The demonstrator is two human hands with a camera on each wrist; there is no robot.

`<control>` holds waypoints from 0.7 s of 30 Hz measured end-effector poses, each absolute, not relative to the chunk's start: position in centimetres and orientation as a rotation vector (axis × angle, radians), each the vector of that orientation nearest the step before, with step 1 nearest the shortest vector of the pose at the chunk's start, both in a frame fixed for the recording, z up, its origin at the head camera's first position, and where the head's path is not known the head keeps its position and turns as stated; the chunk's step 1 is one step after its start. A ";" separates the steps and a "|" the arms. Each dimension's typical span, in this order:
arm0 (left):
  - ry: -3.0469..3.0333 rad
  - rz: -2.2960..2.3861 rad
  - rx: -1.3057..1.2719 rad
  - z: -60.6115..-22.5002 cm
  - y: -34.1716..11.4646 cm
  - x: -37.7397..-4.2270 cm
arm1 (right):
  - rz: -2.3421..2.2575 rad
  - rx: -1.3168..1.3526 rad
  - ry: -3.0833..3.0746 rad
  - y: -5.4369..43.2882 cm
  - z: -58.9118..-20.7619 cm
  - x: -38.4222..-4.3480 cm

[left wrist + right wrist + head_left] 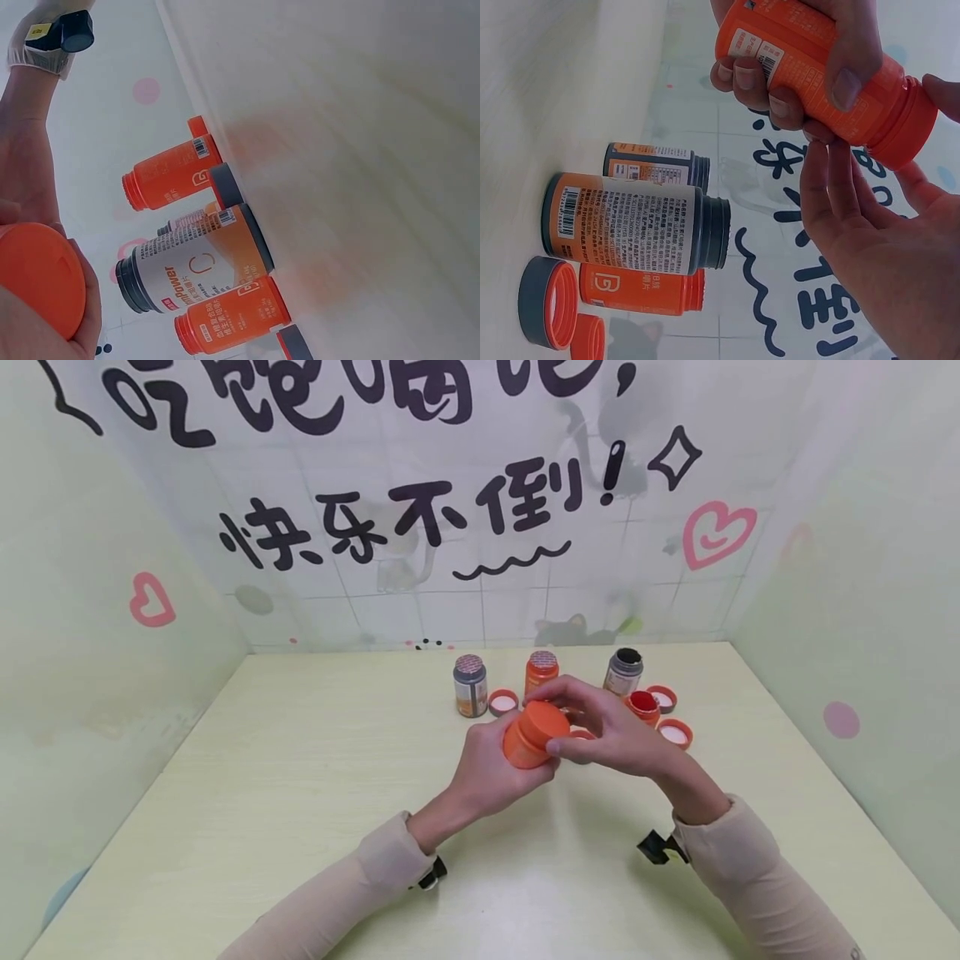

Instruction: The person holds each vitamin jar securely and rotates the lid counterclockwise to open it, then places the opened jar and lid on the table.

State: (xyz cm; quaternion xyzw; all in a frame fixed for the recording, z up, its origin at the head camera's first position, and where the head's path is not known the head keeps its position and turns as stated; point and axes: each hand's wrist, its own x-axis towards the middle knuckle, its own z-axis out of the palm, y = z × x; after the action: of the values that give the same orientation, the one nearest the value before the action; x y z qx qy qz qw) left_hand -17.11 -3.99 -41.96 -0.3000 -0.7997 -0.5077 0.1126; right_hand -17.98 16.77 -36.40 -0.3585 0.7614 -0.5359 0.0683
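Note:
My left hand (491,764) grips an orange plastic bottle (810,67) round its body, tilted and lifted off the table. An orange screw cap (547,718) sits on the bottle's neck. The right hand (626,739) pinches this cap, its thumb on one side and fingers on the other, as the right wrist view shows. Beyond the hands stand a grey bottle (470,693) and an orange bottle (541,672), both with printed seals over their mouths. Farther right, a grey bottle (623,672) and an orange bottle (643,704) have uncovered mouths.
Several loose caps lie among the bottles, including one cap (503,702) by the grey bottle and another cap (675,733) at the right. My right hand partly covers another cap (581,747). Behind the pale table (315,760) rises a printed wall (420,618); side walls flank it.

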 end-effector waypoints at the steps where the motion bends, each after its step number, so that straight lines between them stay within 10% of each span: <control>1: -2.346 -1.483 -0.881 -42.0 -4.0 -17.1 | -1.604 -1.089 2.299 16.8 -36.4 -18.0; 21: -2.341 -1.498 -0.886 -42.2 -4.1 -17.2 | -1.632 -1.004 2.279 16.5 -36.5 -17.9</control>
State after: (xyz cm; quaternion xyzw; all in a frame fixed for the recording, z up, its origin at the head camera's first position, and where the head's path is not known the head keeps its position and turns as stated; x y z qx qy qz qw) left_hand -17.17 -4.09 -42.21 -0.3017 -0.7974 -0.5104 0.1121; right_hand -17.85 16.50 -36.54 -0.3362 0.7627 -0.5464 0.0819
